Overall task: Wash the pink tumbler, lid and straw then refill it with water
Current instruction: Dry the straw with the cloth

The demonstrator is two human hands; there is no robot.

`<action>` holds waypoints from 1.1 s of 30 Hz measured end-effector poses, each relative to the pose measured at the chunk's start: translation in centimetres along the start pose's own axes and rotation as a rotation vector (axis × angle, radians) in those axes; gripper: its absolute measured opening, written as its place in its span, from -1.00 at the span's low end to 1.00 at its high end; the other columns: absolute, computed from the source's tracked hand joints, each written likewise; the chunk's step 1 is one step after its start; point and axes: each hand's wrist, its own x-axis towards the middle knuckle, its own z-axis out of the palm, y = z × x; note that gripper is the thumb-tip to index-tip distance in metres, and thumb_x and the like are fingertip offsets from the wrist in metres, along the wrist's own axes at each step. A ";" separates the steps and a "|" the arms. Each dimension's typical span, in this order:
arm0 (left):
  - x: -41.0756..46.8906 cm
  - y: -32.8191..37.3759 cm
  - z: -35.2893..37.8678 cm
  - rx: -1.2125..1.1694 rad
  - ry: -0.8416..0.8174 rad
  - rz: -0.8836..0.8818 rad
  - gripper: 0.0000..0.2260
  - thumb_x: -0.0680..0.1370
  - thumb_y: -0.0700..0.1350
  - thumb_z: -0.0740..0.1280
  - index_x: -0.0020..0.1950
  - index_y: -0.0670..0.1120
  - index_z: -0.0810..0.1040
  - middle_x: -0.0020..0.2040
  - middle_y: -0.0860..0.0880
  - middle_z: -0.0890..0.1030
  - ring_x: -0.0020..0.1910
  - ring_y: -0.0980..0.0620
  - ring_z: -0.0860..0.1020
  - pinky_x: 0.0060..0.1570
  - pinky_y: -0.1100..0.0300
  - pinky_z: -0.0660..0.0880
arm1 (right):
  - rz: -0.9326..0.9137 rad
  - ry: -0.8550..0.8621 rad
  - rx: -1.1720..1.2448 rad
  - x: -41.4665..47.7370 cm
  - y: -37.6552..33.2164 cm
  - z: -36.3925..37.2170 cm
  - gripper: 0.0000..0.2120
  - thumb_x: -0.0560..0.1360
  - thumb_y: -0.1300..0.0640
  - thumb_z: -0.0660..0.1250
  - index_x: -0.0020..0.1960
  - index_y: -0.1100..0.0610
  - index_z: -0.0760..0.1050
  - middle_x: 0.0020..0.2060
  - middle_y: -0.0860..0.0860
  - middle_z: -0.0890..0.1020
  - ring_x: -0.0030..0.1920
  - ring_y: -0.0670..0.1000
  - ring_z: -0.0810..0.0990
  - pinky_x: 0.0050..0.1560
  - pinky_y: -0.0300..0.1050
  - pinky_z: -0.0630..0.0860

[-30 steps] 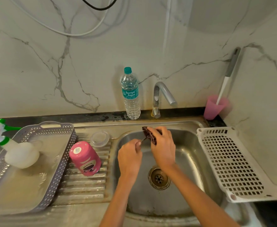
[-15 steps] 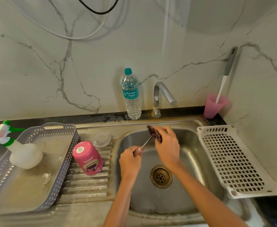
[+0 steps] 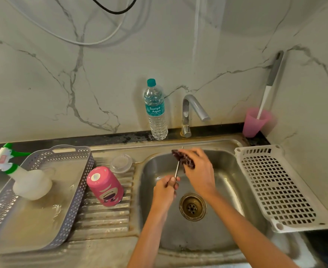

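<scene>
- Fingers [image 3: 172, 182] of left hand [image 3: 164, 190] curl round near end of metal straw [image 3: 177, 169].
- Dark scrubber [image 3: 184, 158] is clamped in right hand [image 3: 200, 171] around straw's far part, over sink [image 3: 233, 190].
- Pink tumbler [image 3: 106, 186] stands inverted on left drainboard [image 3: 105, 217], clear lid [image 3: 121, 163] just beyond.

A grey perforated plastic tray [image 3: 79, 192] sits at far left, with 1 white plastic spray bottle with a green trigger [image 3: 32, 183] lying in it. At far right lies a white slotted plastic rack [image 3: 275, 190]. Behind the rack, a translucent pink plastic cup [image 3: 253, 124] holds 1 long-handled white-and-grey brush [image 3: 273, 74].
</scene>
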 end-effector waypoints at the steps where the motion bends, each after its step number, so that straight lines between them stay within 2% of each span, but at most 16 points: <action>1: -0.2 0.0 0.0 -0.010 -0.037 -0.026 -0.74 0.69 -0.18 0.13 -0.07 -0.11 0.58 -0.35 0.02 0.43 -0.48 0.15 0.31 -0.53 0.37 0.22 | 0.082 0.053 0.045 1.0 0.1 0.1 -0.58 0.44 0.28 0.41 0.25 -0.02 0.54 0.09 -0.05 0.53 0.06 -0.08 0.52 0.08 -0.14 0.55; 3: -0.7 -0.1 -0.1 -0.068 -0.115 -0.064 -0.75 0.69 -0.17 0.12 -0.05 -0.10 0.56 -0.35 0.02 0.41 -0.51 0.16 0.30 -0.55 0.36 0.20 | 0.192 0.135 0.165 2.6 0.5 -0.2 -0.62 0.46 0.28 0.40 0.23 0.01 0.56 0.08 -0.03 0.56 0.05 -0.07 0.54 0.14 -0.09 0.54; 5: -0.9 -0.1 -0.3 -0.135 -0.161 -0.073 -0.76 0.70 -0.17 0.11 -0.02 -0.12 0.55 -0.35 0.02 0.41 -0.53 0.17 0.30 -0.56 0.34 0.19 | 0.150 0.114 0.214 2.9 0.7 -0.7 -0.62 0.46 0.29 0.41 0.23 0.01 0.57 0.08 -0.04 0.57 0.06 -0.10 0.54 0.17 -0.14 0.51; 8: -0.5 0.3 -0.6 -0.228 -0.179 -0.076 -0.79 0.70 -0.17 0.10 -0.01 -0.13 0.51 -0.36 0.04 0.41 -0.54 0.17 0.26 -0.58 0.35 0.14 | -0.004 -0.097 0.189 1.4 0.2 -1.0 -0.55 0.42 0.35 0.40 0.22 -0.04 0.57 0.09 -0.08 0.57 0.09 -0.12 0.54 0.16 -0.27 0.45; 11: -0.2 0.3 -1.1 -0.267 -0.167 -0.088 -0.78 0.69 -0.21 0.07 -0.07 -0.12 0.46 -0.39 0.04 0.42 -0.54 0.17 0.25 -0.58 0.35 0.11 | -0.085 -0.303 0.178 -1.4 -0.2 -0.9 -0.52 0.41 0.35 0.39 0.18 -0.11 0.57 0.07 -0.16 0.53 0.10 -0.17 0.51 0.14 -0.24 0.49; 13: -0.3 0.0 -1.4 -0.232 -0.170 -0.096 -0.76 0.68 -0.26 0.05 -0.10 -0.12 0.42 -0.39 0.04 0.42 -0.54 0.17 0.25 -0.57 0.34 0.10 | -0.141 -0.373 0.093 -2.6 -0.2 -1.1 -0.55 0.42 0.32 0.38 0.18 -0.13 0.56 0.06 -0.20 0.49 0.10 -0.17 0.48 0.08 -0.25 0.49; 15: -0.6 -0.2 -1.4 -0.188 -0.207 -0.087 -0.77 0.70 -0.20 0.05 -0.08 -0.11 0.43 -0.39 0.06 0.41 -0.54 0.18 0.24 -0.57 0.35 0.11 | -0.157 -0.334 -0.003 -2.5 -0.3 -1.4 -0.58 0.43 0.29 0.38 0.18 -0.12 0.57 0.05 -0.19 0.50 0.08 -0.16 0.47 0.02 -0.23 0.50; 17: -0.7 0.0 -1.3 -0.155 -0.233 -0.063 -0.78 0.71 -0.14 0.08 -0.05 -0.10 0.46 -0.38 0.07 0.39 -0.54 0.18 0.23 -0.57 0.36 0.12 | -0.112 -0.225 -0.034 -1.6 -0.5 -1.2 -0.58 0.42 0.29 0.39 0.19 -0.09 0.57 0.05 -0.14 0.51 0.08 -0.13 0.48 0.02 -0.22 0.51; 19: -0.8 0.2 -1.2 -0.152 -0.266 -0.030 -0.79 0.71 -0.13 0.09 -0.02 -0.13 0.46 -0.36 0.05 0.40 -0.53 0.16 0.26 -0.56 0.34 0.17 | -0.021 -0.123 -0.026 -0.2 -0.7 -1.1 -0.55 0.41 0.31 0.40 0.21 -0.08 0.56 0.07 -0.11 0.52 0.08 -0.08 0.50 0.04 -0.17 0.54; 21: -1.0 0.4 -1.3 -0.166 -0.302 0.004 -0.79 0.70 -0.14 0.12 -0.02 -0.15 0.50 -0.32 0.00 0.49 -0.48 0.13 0.40 -0.47 0.30 0.33 | 0.042 -0.111 0.036 1.2 -0.9 -1.2 -0.55 0.41 0.33 0.38 0.20 -0.07 0.57 0.06 -0.10 0.53 0.07 -0.06 0.53 0.08 -0.11 0.55; 23: -1.0 0.5 -1.2 -0.185 -0.292 0.018 -0.81 0.67 -0.16 0.20 -0.04 -0.15 0.57 -0.27 -0.01 0.61 -0.34 0.11 0.56 -0.28 0.28 0.50 | 0.012 -0.219 0.110 1.6 -1.3 -1.3 -0.57 0.42 0.32 0.39 0.17 -0.09 0.58 0.04 -0.10 0.55 0.05 -0.08 0.54 0.11 -0.06 0.55; 25: -0.6 0.5 -1.2 -0.244 -0.224 0.004 -0.84 0.64 -0.19 0.25 -0.06 -0.16 0.60 -0.27 0.00 0.65 -0.27 0.12 0.60 -0.19 0.27 0.57 | -0.048 -0.354 0.134 0.8 -2.2 -1.3 -0.60 0.42 0.27 0.41 0.15 -0.12 0.59 0.02 -0.15 0.54 0.04 -0.13 0.52 0.14 -0.08 0.53; 28: 0.1 0.0 -1.6 -0.291 -0.125 -0.019 -0.85 0.61 -0.27 0.27 -0.07 -0.19 0.63 -0.26 -0.04 0.67 -0.24 0.07 0.62 -0.17 0.26 0.60 | -0.095 -0.441 0.092 -0.8 -2.7 -1.5 -0.59 0.40 0.28 0.38 0.13 -0.12 0.58 0.03 -0.18 0.51 0.07 -0.16 0.48 0.13 -0.12 0.49; 33: 0.0 -1.0 -1.4 -0.346 -0.119 -0.047 -0.83 0.60 -0.35 0.25 0.00 -0.27 0.65 -0.16 -0.18 0.71 -0.17 0.00 0.69 -0.15 0.21 0.63 | -0.071 -0.503 0.088 -1.2 -1.7 -1.9 -0.56 0.37 0.32 0.34 0.09 -0.15 0.59 0.01 -0.23 0.52 0.05 -0.17 0.51 0.11 -0.12 0.51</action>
